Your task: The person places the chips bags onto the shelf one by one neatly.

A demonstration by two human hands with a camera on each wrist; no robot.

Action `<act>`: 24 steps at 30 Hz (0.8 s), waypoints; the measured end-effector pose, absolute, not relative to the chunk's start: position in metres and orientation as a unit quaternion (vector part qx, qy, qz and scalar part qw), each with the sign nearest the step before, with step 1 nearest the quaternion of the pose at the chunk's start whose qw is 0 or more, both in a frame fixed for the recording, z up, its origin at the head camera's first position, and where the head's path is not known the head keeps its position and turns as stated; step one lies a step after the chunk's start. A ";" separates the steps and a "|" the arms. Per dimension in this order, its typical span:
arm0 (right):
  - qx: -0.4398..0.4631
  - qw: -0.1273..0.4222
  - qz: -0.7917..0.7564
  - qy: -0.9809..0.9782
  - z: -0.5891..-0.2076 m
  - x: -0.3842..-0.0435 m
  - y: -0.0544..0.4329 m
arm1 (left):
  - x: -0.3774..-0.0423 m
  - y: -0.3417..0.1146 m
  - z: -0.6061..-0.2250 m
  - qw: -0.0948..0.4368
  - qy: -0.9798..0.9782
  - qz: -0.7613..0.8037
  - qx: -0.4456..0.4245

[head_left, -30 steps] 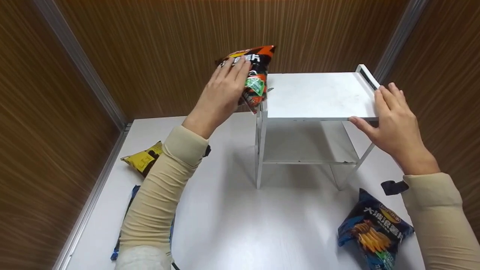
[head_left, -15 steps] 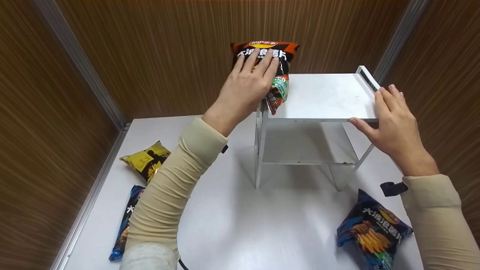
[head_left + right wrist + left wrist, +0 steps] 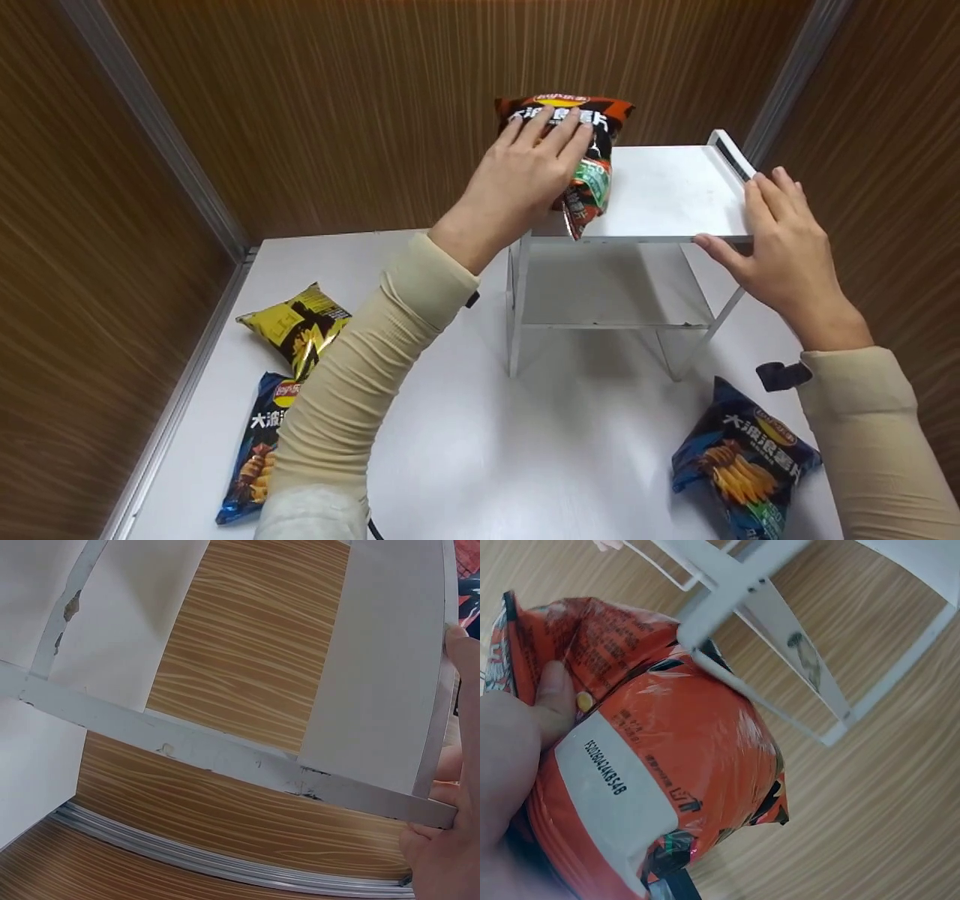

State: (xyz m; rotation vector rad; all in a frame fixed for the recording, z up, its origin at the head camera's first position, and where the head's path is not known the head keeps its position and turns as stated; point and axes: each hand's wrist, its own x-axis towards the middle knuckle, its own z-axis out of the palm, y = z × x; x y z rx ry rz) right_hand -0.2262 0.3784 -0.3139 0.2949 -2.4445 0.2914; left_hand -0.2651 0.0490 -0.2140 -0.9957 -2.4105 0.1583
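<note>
Looked part-done, w/ red bag up off the table but not yet let go; yellow bag & blue bag, below-L of that grip, & 2nd blue bag, below R hand, prob. still to do. L hand pinched red bag, thumb behind, fingers across front; it poked out past fingertips, by shelf L end, contact unclear. R hand gripped shelf's R corner.

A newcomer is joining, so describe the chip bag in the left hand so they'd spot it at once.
Find the white two-tier stand on the table. At the left end of its top, the left hand holds the chip bag. Its orange and black wrapper sets it apart from the yellow bag and two blue bags on the table.
</note>
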 end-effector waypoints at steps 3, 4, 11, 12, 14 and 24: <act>0.111 0.323 0.108 -0.934 -0.314 -0.226 0.377 | -0.263 0.059 -0.218 0.255 -0.889 0.059 -0.375; 0.109 0.322 0.107 -0.934 -0.314 -0.226 0.377 | -0.263 0.062 -0.219 0.253 -0.889 0.059 -0.378; 0.099 0.312 0.102 -0.940 -0.313 -0.224 0.376 | -0.262 0.083 -0.235 0.263 -0.882 0.037 -0.389; 0.098 0.312 0.102 -0.940 -0.314 -0.224 0.376 | -0.262 0.085 -0.237 0.261 -0.882 0.032 -0.390; 0.096 0.311 0.104 -0.940 -0.314 -0.223 0.377 | -0.262 0.090 -0.241 0.256 -0.883 0.028 -0.393; 0.094 0.315 0.106 -0.938 -0.313 -0.220 0.381 | -0.263 0.123 -0.250 0.201 -0.900 0.019 -0.385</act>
